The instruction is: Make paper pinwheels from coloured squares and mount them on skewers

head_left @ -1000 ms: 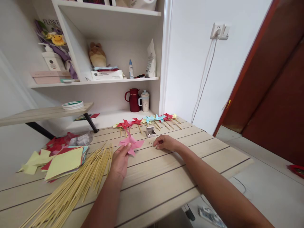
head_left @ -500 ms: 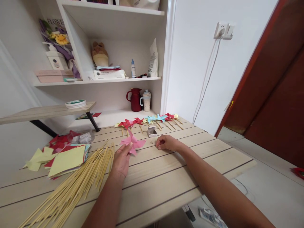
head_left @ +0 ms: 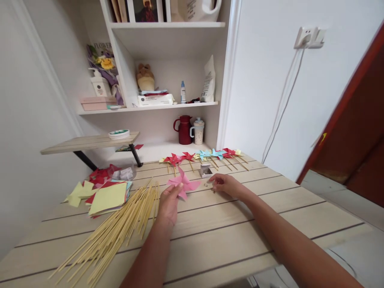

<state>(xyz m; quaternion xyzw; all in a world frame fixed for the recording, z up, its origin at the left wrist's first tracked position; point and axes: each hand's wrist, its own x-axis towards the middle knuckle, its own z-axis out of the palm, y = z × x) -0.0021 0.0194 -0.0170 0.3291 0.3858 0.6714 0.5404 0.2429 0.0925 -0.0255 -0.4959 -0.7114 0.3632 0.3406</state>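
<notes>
My left hand (head_left: 169, 202) pinches a pink paper pinwheel (head_left: 185, 184) between thumb and fingers, its blades spread above the table. To its right, my right hand (head_left: 226, 185) rests low over the tabletop with thumb and forefinger apart. Close to those fingertips lie small metal pieces (head_left: 205, 185), too tiny to identify surely. Just behind them stands a little open box (head_left: 206, 171) with small shiny bits inside. Farther back, a row of finished pinwheels on sticks (head_left: 217, 153) in red, blue and yellow lines the table's rear edge.
Thin bamboo sticks (head_left: 120, 224) lie in a loose pile left of my left arm. Beyond them are stacked coloured paper squares (head_left: 108, 198) and a clear plastic bag (head_left: 123, 173). A small raised shelf (head_left: 90, 141), a red jug (head_left: 185, 130) and a cup (head_left: 198, 131) stand behind.
The camera view has shifted left, so everything sits farther right. My right hand's curled fingers have opened beside the small metal pieces. My left hand still holds the pink pinwheel.
</notes>
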